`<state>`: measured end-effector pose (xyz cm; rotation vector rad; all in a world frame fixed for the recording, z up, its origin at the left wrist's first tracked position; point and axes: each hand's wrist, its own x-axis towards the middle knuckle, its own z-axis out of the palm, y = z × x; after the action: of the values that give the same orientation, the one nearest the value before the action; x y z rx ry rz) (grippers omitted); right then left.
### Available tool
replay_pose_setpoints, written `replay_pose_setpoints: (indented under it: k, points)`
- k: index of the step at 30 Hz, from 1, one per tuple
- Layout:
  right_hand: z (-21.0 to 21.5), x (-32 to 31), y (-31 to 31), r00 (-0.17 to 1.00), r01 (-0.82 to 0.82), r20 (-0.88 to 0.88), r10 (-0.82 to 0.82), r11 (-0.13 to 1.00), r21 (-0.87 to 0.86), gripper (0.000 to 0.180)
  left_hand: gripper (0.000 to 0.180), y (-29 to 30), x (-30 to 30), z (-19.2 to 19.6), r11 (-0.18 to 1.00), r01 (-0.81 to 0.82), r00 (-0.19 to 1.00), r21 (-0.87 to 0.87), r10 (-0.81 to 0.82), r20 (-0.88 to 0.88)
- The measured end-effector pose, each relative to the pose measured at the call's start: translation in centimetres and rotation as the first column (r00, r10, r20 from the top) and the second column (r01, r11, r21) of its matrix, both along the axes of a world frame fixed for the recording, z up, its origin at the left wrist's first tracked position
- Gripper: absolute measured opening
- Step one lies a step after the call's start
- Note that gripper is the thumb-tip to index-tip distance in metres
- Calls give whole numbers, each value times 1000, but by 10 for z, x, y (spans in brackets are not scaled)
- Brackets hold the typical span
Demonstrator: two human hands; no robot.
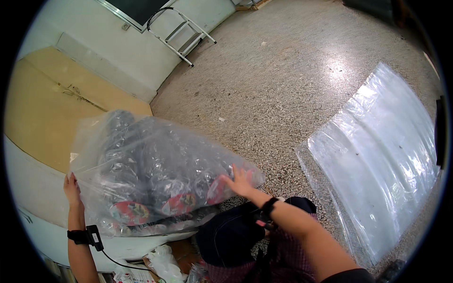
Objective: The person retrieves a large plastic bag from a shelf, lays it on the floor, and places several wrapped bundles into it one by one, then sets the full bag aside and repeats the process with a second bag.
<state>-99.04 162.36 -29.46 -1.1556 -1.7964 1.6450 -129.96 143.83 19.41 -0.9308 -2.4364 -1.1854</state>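
Observation:
A large clear plastic bag [179,137] is draped over a bundle of dark, shrink-wrapped items with round red labels [131,213]; their kind is blurred by the plastic. At the bag's left lower corner, my left hand [72,189] has its fingers closed on the film edge. My right hand [240,181] lies against the bag's right end with its fingers spread. Bands circle both wrists, and a small black device [94,237] with a cable sits on the left one.
A stack of flat clear plastic sheets or bags [377,155] lies on the speckled floor [264,85] to the right. A white step ladder [184,37] leans by the far wall. Behind the bundle stands a yellow board [61,104]. White plastic scraps [165,264] lie near my legs.

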Motion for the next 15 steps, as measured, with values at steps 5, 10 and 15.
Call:
replay_pose_setpoints:
  k: [5,10,15]
  points:
    - [-15,-75,-68,933,-198,-353,-75,711,-674,90,25,-17,22,18,998,-62,997,6,62,-40]
    - [-71,-36,-71,833,-406,-552,-34,640,-652,91,22,-12,9,2,990,-27,999,-140,32,28]
    - [-84,6,-60,966,-123,-255,-29,819,-560,49,43,-30,32,25,830,-250,682,-499,-215,-699]
